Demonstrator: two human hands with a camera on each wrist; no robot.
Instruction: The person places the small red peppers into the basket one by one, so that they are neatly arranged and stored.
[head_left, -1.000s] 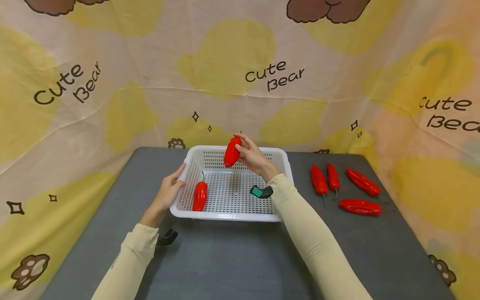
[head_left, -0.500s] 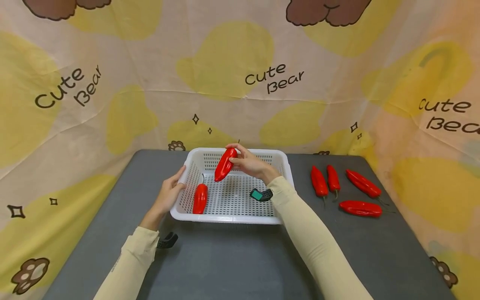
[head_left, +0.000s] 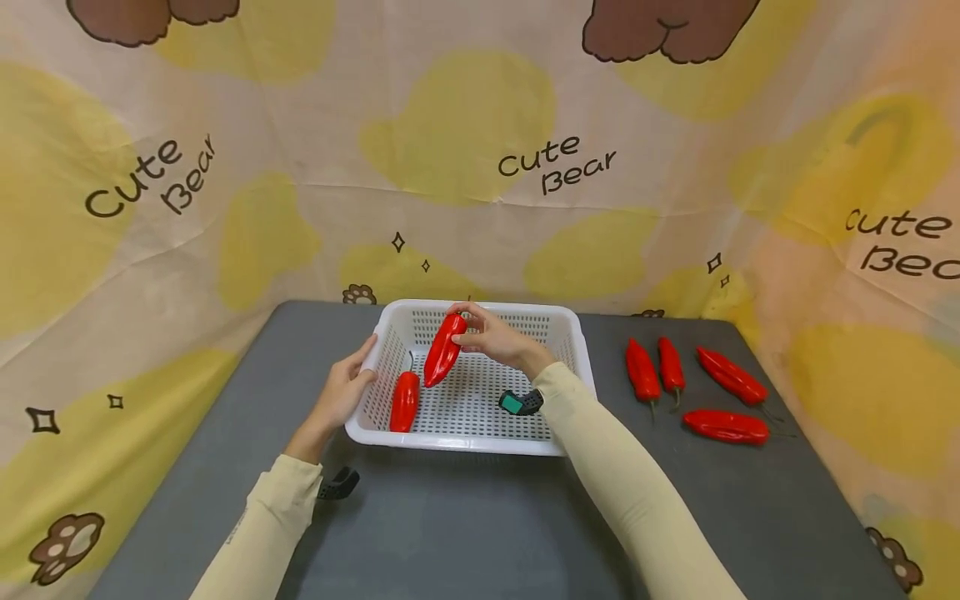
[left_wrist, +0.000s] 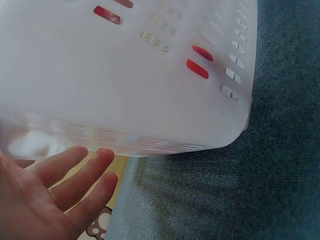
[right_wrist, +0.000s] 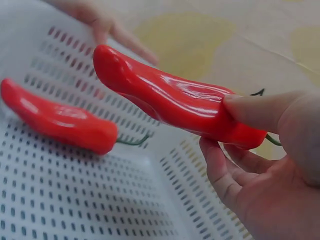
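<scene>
My right hand (head_left: 491,337) pinches a glossy red chili pepper (head_left: 444,350) near its stem end, above the inside of a white plastic basket (head_left: 480,445). The pepper's tip slants down to the left; in the right wrist view, the thumb (right_wrist: 260,110) lies on top and the fingers are beneath. Another red chili pepper (head_left: 405,402) lies on the basket floor along the left wall, its green stem toward the back. My left hand (head_left: 341,392) grips the basket's left side at the rim. In the left wrist view, its fingers (left_wrist: 82,182) reach along the outside.
Several red chili peppers (head_left: 726,427) lie on the dark grey table (head_left: 465,525) to the right of the basket. A patterned cloth (head_left: 450,133) hangs behind the table and along its sides. Black bands with small devices sit at both wrists.
My right hand has lowered the chili pepper and moved it left toward the other one in the basket. My left hand stays at the basket's left rim.
</scene>
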